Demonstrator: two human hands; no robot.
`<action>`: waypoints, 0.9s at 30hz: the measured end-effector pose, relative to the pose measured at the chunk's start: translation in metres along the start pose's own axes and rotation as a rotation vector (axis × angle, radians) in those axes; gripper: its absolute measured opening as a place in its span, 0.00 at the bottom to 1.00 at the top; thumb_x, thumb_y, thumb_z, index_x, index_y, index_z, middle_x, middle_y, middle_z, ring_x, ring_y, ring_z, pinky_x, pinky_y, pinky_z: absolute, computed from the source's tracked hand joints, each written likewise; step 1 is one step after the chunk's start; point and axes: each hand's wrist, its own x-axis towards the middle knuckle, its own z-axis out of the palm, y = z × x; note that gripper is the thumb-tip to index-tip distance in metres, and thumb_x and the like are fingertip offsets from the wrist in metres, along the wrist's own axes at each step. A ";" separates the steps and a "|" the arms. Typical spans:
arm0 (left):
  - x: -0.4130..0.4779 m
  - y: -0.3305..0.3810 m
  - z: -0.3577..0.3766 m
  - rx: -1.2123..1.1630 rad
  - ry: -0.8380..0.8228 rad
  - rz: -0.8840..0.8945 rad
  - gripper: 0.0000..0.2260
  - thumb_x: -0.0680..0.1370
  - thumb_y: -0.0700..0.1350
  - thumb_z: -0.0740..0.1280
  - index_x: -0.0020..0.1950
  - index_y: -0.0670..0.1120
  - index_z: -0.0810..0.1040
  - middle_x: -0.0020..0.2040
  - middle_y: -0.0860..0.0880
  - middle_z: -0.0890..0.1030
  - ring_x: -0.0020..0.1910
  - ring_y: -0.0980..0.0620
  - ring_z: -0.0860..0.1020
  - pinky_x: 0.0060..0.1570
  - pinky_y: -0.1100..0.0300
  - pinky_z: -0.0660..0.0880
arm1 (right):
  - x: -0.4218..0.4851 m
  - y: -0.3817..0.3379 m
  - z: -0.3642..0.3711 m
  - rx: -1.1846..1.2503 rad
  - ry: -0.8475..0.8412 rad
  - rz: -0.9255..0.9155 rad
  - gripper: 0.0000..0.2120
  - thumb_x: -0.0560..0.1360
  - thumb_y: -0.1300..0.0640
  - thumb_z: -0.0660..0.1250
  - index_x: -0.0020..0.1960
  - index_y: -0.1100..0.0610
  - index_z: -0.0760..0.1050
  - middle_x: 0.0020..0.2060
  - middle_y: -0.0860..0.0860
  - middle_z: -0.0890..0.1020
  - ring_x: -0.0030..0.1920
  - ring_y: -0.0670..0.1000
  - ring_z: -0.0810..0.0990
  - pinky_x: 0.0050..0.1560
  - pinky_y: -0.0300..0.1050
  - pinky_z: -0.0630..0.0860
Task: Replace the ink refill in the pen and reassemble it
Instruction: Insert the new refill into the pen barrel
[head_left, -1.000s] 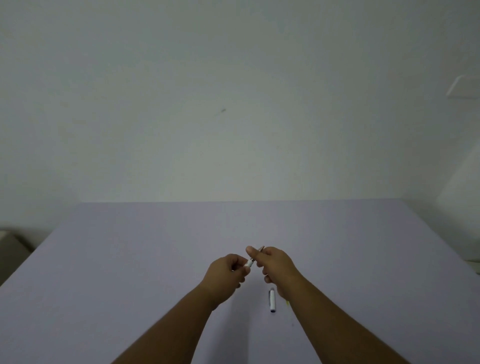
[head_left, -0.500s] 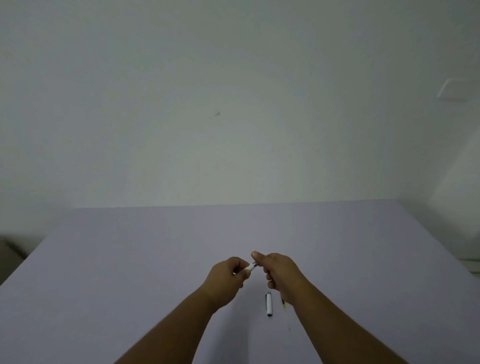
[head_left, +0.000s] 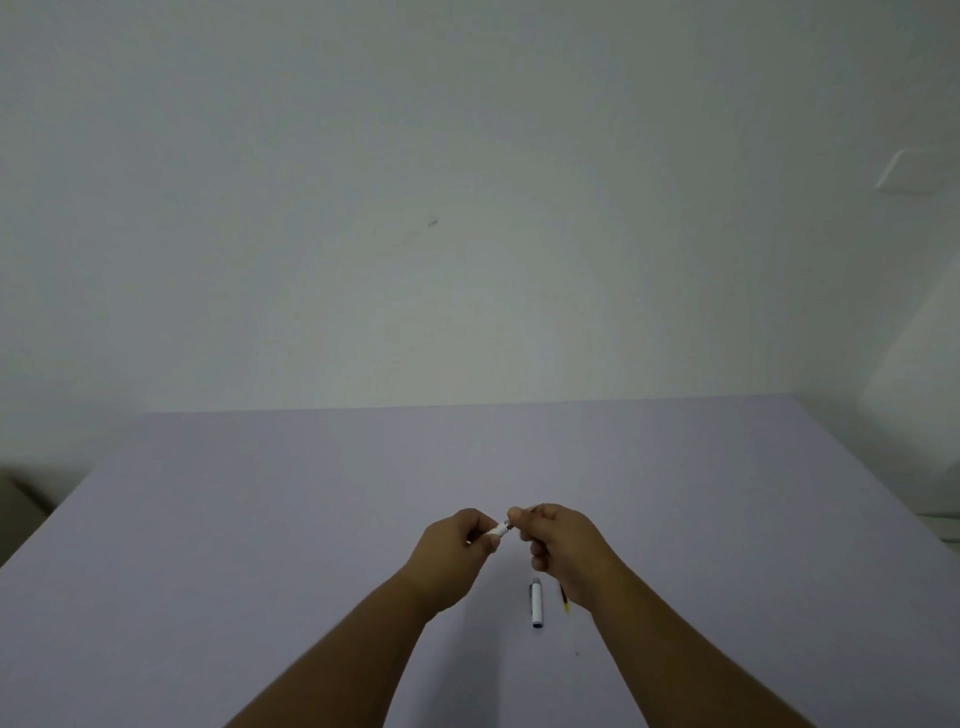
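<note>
My left hand (head_left: 457, 556) is closed around a white pen barrel (head_left: 500, 530), whose end sticks out toward the right. My right hand (head_left: 563, 548) pinches the pen's small dark tip piece at that end, so the two hands meet over the lilac table (head_left: 260, 545). Most of the pen is hidden inside my fingers. A white pen cap (head_left: 536, 603) with a dark end lies on the table just below my right hand. Beside it a thin yellow refill (head_left: 565, 601) shows partly from under my right wrist.
The table's far edge meets a plain white wall. A wall plate (head_left: 906, 171) sits high on the right. A tiny dark speck (head_left: 576, 653) lies on the table beside my right forearm.
The refill end that stuck out above my right hand a second ago is no longer visible. My right hand has closed in on the barrel's end. The view has shifted slightly.
</note>
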 end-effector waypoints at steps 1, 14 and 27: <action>0.000 0.000 0.001 -0.004 -0.002 0.002 0.05 0.79 0.46 0.62 0.45 0.50 0.75 0.37 0.52 0.75 0.34 0.55 0.70 0.35 0.65 0.69 | 0.000 0.000 0.002 -0.019 0.019 0.011 0.10 0.71 0.52 0.71 0.42 0.59 0.80 0.32 0.51 0.74 0.29 0.47 0.68 0.30 0.38 0.70; 0.001 -0.001 -0.001 -0.058 0.008 -0.033 0.06 0.79 0.47 0.62 0.43 0.53 0.75 0.37 0.52 0.76 0.36 0.55 0.71 0.38 0.64 0.70 | 0.002 0.003 0.006 0.043 -0.012 -0.056 0.07 0.74 0.52 0.69 0.47 0.55 0.81 0.41 0.52 0.80 0.35 0.49 0.72 0.33 0.40 0.72; 0.002 0.002 -0.001 -0.011 0.006 -0.004 0.05 0.79 0.47 0.62 0.45 0.50 0.75 0.37 0.52 0.75 0.35 0.55 0.70 0.37 0.64 0.69 | 0.005 -0.002 0.007 -0.100 0.083 -0.004 0.13 0.71 0.47 0.71 0.42 0.58 0.78 0.31 0.50 0.73 0.28 0.46 0.68 0.27 0.37 0.69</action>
